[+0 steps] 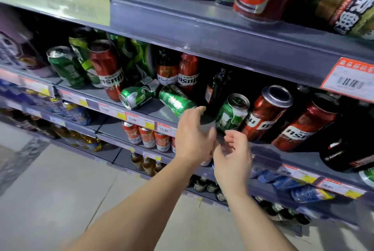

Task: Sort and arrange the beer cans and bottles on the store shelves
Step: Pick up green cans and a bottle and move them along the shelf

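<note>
The middle shelf (153,109) holds a jumble of beer. A dark glass bottle (215,89) leans back near the front edge, and my left hand (192,135) grips its base between thumb and fingers. My right hand (232,155) hovers just right of it with its fingers curled apart and nothing in them, below a tilted green can (232,113). Two green cans (137,95) (176,101) lie on their sides to the left. Tall red cans (267,113) (303,127) lean on the right. More red and green cans (107,68) and a Budweiser bottle (167,68) stand further left.
The upper shelf (182,22) carries green, gold and red cans overhead. A dark bottle (348,155) lies at the right end of the middle shelf. The lower shelves hold small red cans (147,137) and bottles (145,163). Price tags line the shelf edges. Grey floor (60,190) lies lower left.
</note>
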A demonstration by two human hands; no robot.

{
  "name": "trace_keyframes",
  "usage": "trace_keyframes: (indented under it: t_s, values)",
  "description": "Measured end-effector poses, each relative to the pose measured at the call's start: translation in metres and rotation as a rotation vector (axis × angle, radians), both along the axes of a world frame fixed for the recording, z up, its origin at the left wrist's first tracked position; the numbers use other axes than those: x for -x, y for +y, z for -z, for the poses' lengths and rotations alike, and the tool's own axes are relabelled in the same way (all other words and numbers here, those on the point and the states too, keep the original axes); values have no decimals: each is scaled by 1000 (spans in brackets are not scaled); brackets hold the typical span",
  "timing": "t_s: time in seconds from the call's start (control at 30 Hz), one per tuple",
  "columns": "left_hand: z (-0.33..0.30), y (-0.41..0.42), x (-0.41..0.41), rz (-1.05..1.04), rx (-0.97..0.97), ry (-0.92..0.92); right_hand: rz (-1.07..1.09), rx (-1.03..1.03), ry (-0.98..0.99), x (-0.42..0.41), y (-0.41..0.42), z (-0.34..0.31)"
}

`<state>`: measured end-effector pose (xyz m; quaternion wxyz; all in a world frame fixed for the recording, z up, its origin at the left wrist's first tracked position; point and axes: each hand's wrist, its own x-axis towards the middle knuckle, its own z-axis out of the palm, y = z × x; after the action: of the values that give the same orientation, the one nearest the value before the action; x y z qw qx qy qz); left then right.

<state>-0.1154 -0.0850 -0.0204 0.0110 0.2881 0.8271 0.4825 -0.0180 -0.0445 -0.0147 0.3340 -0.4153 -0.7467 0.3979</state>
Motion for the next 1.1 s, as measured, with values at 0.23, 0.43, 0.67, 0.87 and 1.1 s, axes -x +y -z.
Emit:
trace_keyframes:
  t_s: [0.23, 0.43, 0.67, 0.87, 1.1]
  values:
    - [4, -63, 61, -221, -90, -127, -224, -180, -335, 93, -18, -17]
    - [-4, -103, 118, -219, 4, 164, -93, 10, -554, 129, -8, -4]
    - [8, -110, 151, -393, 349, -6, 145, -67, -139, 124, -30, -16]
    - [13, -113, 161, -321, 180, -10, 203, -104, -145, 127, -22, -21]
    - [-21, -92, 145, -27, -20, -29, 162, 45, -185, 129, -22, -26]
